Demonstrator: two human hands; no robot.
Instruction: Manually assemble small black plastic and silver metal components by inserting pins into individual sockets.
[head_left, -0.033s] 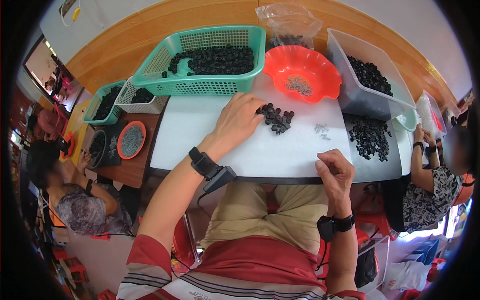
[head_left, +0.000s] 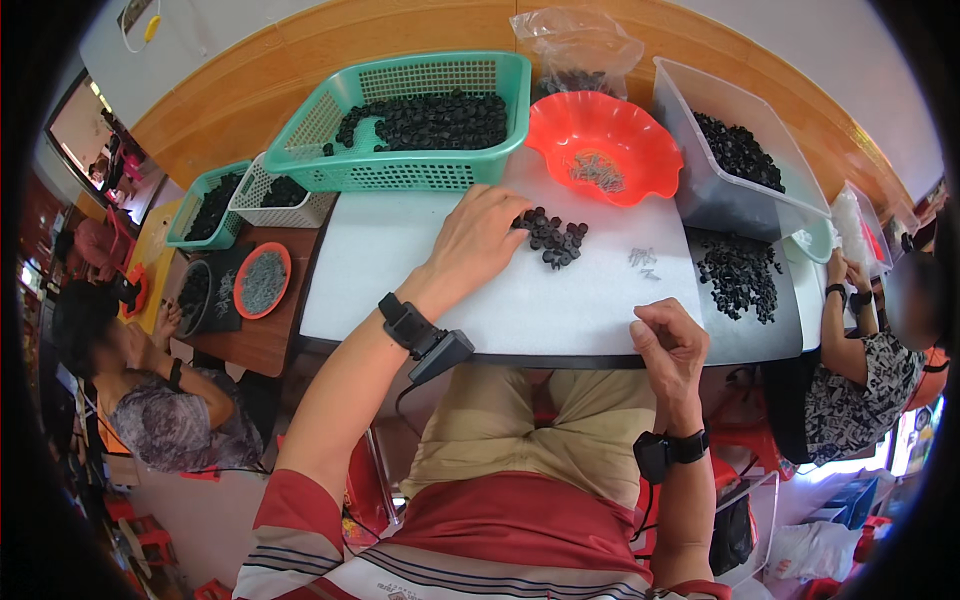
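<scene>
Many black pieces (head_left: 560, 240) and grey pins (head_left: 643, 258) remain loose; left hand (head_left: 474, 238) touches the pieces, right hand (head_left: 675, 345) is curled; whether either grip holds anything, I cannot tell.

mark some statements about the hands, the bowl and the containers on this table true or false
1. The left hand is at the left end of the small black heap. True.
2. The wavy red bowl holds black parts. False: small grey pieces lie in it.
3. The right hand is inside the bowl. False: it is by the near edge of the white sheet.
4. The large green basket stands left of the bowl. True.
5. The clear tub holds black parts. True.
</scene>
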